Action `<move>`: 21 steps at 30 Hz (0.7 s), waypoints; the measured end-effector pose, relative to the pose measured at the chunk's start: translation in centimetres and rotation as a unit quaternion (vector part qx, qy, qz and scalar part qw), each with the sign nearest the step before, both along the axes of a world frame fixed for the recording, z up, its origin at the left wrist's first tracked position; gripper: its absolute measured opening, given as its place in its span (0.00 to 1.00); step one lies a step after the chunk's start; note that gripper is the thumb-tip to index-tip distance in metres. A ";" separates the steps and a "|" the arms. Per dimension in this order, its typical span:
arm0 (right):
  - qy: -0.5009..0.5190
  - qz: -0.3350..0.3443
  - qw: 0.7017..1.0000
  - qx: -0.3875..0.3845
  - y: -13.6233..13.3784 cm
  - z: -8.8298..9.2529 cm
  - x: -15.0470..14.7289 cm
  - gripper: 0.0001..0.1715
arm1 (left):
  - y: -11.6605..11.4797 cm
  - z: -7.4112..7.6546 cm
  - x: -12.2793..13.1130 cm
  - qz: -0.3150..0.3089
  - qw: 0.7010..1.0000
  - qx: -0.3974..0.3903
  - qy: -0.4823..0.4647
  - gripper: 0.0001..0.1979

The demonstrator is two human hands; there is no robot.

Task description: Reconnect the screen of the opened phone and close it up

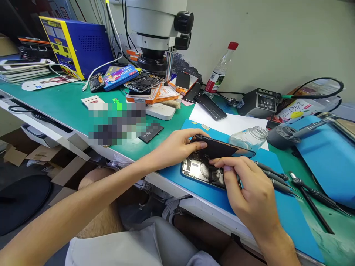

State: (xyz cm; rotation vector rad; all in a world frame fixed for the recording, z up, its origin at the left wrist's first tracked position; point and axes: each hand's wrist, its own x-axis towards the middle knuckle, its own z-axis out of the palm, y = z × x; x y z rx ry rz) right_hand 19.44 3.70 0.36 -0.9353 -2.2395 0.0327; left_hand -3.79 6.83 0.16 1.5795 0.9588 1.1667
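Note:
An opened phone body [198, 170] lies on a blue mat [288, 214] at the bench's front edge, its insides showing. A black screen panel [222, 148] is raised above it, tilted up like a lid. My left hand [177, 147] grips the panel's left end, thumb on its top edge. My right hand [246, 190] pinches the panel's near edge with fingertips over the phone body.
Several screwdrivers [274, 177] lie on the mat to the right. A small glass jar [249, 137] and white paper [230, 123] sit behind the phone. A microscope [158, 33], stacked phones and parts [146, 87], a plastic bottle [220, 70] and a soldering station [259, 103] stand further back.

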 end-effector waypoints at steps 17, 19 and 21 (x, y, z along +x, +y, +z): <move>0.008 -0.019 1.000 0.004 -0.1 0.2 -0.2 0.11 | 0.1 -0.2 0.0 -0.002 1.000 0.017 0.000 0.07; 0.000 -0.012 1.000 0.003 -0.1 0.2 -0.2 0.11 | 0.1 -0.2 0.0 -0.002 1.000 0.016 0.001 0.08; -0.007 -0.008 1.000 0.002 -0.1 0.3 -0.3 0.11 | 0.1 -0.3 0.1 -0.004 1.000 0.013 -0.002 0.08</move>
